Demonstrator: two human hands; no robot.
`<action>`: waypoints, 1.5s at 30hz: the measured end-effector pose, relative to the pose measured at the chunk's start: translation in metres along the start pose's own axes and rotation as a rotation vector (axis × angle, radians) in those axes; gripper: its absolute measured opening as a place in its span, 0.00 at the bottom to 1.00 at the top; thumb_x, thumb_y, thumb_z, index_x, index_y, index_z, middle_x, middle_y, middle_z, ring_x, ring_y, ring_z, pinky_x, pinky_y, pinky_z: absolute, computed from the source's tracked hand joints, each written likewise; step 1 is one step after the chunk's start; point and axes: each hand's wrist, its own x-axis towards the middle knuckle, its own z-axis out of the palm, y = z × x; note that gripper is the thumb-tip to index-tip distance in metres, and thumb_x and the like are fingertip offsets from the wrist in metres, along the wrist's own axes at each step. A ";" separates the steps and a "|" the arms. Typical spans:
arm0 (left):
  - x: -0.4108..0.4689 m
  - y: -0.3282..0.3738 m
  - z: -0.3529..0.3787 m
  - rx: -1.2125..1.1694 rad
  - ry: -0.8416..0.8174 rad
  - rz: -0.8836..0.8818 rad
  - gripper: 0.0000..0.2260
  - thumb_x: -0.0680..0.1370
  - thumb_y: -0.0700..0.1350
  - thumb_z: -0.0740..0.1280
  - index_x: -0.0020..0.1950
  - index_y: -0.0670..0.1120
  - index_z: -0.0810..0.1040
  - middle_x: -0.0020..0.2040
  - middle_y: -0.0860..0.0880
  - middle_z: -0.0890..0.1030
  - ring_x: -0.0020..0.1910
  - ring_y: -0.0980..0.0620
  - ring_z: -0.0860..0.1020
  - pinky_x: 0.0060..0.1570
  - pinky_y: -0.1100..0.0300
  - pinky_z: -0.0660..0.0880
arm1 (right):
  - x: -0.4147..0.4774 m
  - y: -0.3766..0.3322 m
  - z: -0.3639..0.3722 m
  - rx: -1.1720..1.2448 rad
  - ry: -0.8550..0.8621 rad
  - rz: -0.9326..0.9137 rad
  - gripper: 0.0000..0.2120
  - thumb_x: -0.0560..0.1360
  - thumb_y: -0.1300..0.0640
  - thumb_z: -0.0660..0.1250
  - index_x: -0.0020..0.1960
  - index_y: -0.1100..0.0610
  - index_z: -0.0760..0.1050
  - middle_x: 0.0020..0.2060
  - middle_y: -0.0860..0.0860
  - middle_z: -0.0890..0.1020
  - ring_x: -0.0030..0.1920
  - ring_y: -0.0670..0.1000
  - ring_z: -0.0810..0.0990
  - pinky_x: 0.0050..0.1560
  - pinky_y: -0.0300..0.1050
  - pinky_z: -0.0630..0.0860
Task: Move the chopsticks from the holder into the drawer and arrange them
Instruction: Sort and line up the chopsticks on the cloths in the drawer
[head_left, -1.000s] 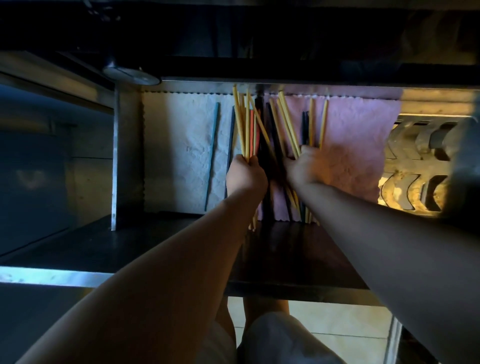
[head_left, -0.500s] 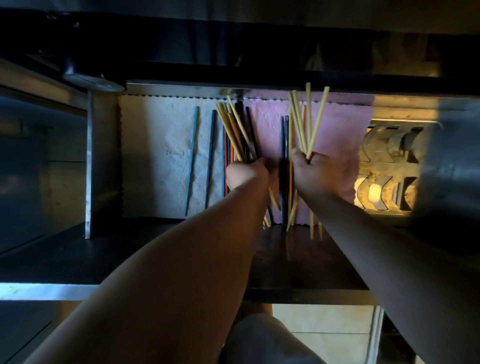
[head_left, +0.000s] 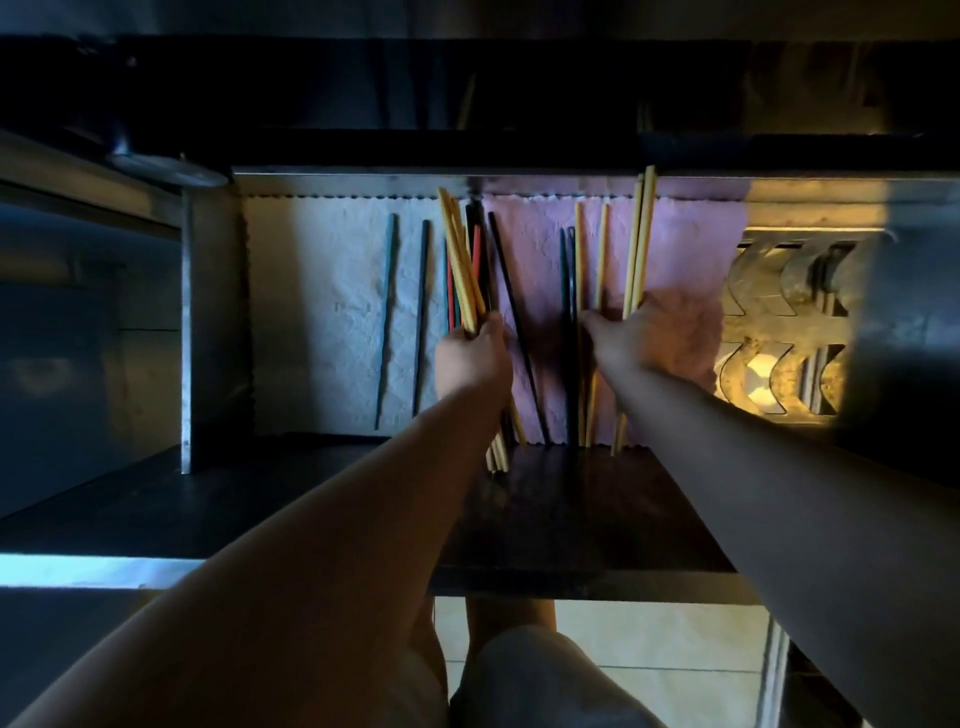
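An open drawer is lined with a white cloth and a pink cloth. My left hand is shut on a bundle of yellow, red and dark chopsticks, fanned upward over the seam of the cloths. My right hand holds a few yellow chopsticks upright-looking over the pink cloth. Two blue-dark chopsticks lie apart on the white cloth. Dark and yellow ones lie between my hands. No holder is visible.
A metal rack with wavy slots sits at the drawer's right side. The drawer's dark front panel lies under my forearms. A steel cabinet face is on the left. Tiled floor and my knees show below.
My right hand has lowered and spread its yellow chopsticks on the pink cloth, leaving some lying. My left hand keeps its bundle, shifted slightly left.
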 end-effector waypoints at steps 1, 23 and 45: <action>0.000 0.000 -0.002 0.001 -0.004 0.010 0.16 0.77 0.55 0.65 0.49 0.42 0.83 0.44 0.41 0.84 0.45 0.40 0.82 0.47 0.50 0.79 | 0.001 0.000 0.001 -0.021 -0.012 0.015 0.22 0.76 0.50 0.67 0.65 0.62 0.72 0.62 0.56 0.76 0.64 0.56 0.73 0.55 0.38 0.59; -0.028 0.005 0.071 0.158 -0.104 0.093 0.13 0.74 0.51 0.72 0.52 0.44 0.84 0.42 0.45 0.83 0.45 0.44 0.82 0.37 0.60 0.71 | 0.007 0.033 -0.015 0.404 0.050 -0.048 0.17 0.70 0.38 0.59 0.30 0.49 0.70 0.29 0.51 0.74 0.33 0.57 0.77 0.40 0.57 0.77; -0.021 0.018 -0.002 0.356 -0.284 0.229 0.14 0.80 0.50 0.64 0.38 0.45 0.74 0.30 0.46 0.78 0.27 0.46 0.79 0.28 0.56 0.78 | -0.004 0.020 0.005 0.604 -0.128 0.022 0.15 0.75 0.48 0.68 0.33 0.54 0.71 0.23 0.51 0.68 0.23 0.52 0.69 0.23 0.39 0.67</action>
